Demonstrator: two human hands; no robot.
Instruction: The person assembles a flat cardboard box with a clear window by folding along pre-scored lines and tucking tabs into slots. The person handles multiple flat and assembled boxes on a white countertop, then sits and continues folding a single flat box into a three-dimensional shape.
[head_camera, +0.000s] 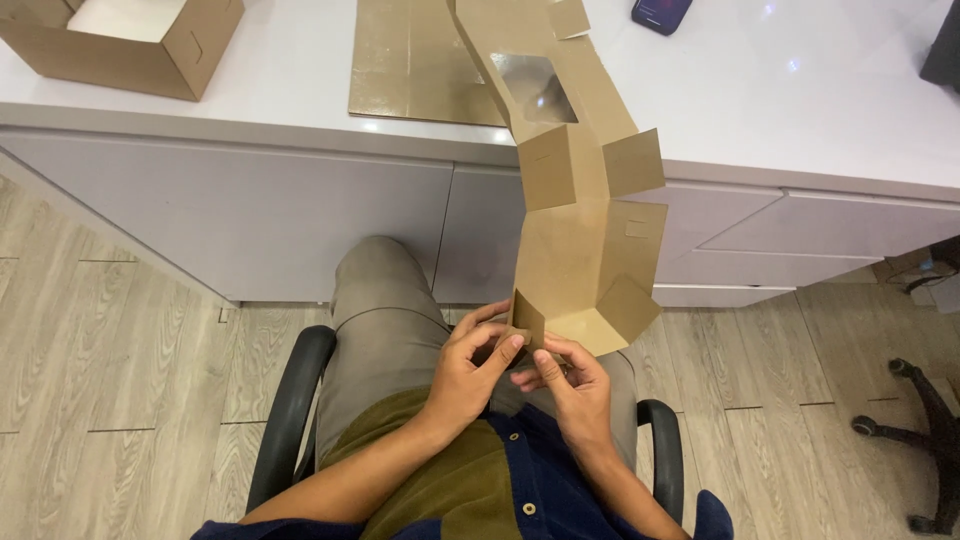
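Note:
A flat brown cardboard box blank (585, 235) with a clear window panel and several side flaps rises from my lap toward the white counter (800, 110). My left hand (472, 365) pinches the blank's lower left corner flap between thumb and fingers. My right hand (572, 385) holds the bottom edge just beside it, fingers curled under the cardboard. Both hands sit close together above my knees.
A stack of flat cardboard sheets (415, 65) lies on the counter behind the blank. An assembled open brown box (130, 45) stands at the counter's far left, and a dark phone (660, 12) lies at the back. I sit in a black-armed chair (290, 400); another chair's base (915, 430) is at right.

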